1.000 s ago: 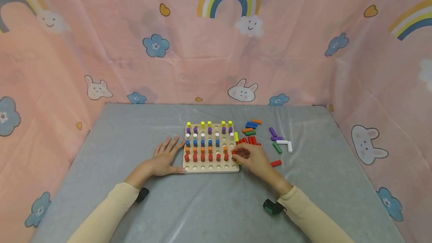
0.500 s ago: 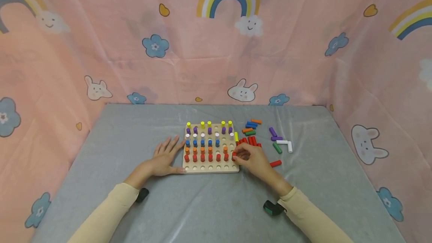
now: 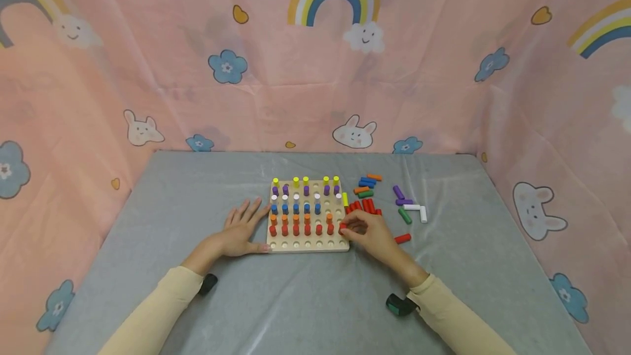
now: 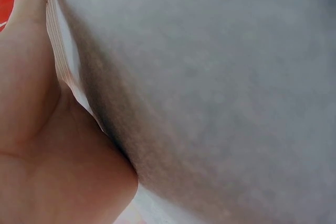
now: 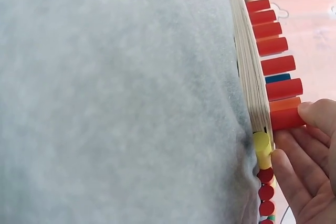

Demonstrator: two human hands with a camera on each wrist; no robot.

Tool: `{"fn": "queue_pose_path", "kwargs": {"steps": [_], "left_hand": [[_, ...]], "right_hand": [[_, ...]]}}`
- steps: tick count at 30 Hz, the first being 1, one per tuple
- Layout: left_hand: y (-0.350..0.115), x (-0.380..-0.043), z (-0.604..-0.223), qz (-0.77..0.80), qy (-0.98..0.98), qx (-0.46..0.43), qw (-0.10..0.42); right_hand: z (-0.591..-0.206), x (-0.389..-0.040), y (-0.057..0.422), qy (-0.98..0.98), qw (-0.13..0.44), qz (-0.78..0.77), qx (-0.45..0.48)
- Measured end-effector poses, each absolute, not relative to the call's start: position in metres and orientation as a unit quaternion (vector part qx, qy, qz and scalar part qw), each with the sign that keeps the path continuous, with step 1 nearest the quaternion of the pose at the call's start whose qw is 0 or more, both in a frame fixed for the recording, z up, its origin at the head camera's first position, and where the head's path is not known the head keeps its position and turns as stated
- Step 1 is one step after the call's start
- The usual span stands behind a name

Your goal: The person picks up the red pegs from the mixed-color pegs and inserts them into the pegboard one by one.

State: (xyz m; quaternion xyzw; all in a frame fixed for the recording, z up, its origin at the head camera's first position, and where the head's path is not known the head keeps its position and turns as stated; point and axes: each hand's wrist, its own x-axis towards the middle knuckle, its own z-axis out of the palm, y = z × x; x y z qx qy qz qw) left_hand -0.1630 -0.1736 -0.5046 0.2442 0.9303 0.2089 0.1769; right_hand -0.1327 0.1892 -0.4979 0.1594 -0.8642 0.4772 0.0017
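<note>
A wooden peg board (image 3: 308,248) lies on the table, with rows of yellow, purple, white, blue, orange and red pegs standing in it. My left hand (image 3: 239,234) rests flat at its left side, fingers spread, the thumb at the front left corner. At the right end of the red row, my right hand (image 3: 371,234) pinches a red peg (image 5: 286,119). That peg stands upright in line with the other red ones in the right wrist view, the thumb against its top. Along the front edge runs a row of bare holes. The left wrist view shows mostly the palm (image 4: 58,177) and tablecloth.
Loose pegs lie right of the board: several red ones (image 3: 367,205), a yellow peg (image 3: 345,200) beside the board's edge, blue ones (image 3: 367,182), purple ones (image 3: 399,193), white ones (image 3: 412,207) and a green peg (image 3: 405,216). One red peg (image 3: 402,238) lies apart, near the right wrist.
The right fingertips have shifted very slightly to the right, and a little more of the pinched red peg shows. The left hand and the board have stayed in place.
</note>
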Motion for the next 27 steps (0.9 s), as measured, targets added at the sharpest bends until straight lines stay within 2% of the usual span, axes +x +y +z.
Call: {"fn": "queue_pose_path", "kwargs": {"steps": [21, 27], "left_hand": [[-0.171, -0.160, -0.493, 0.205, 0.929, 0.249, 0.180], [-0.173, -0.161, -0.497, 0.217, 0.926, 0.255, 0.173]], "right_hand": [[-0.488, -0.136, 0.200, -0.872, -0.044, 0.464, 0.152], [-0.477, -0.145, 0.217, -0.876, -0.020, 0.466, 0.123]]}}
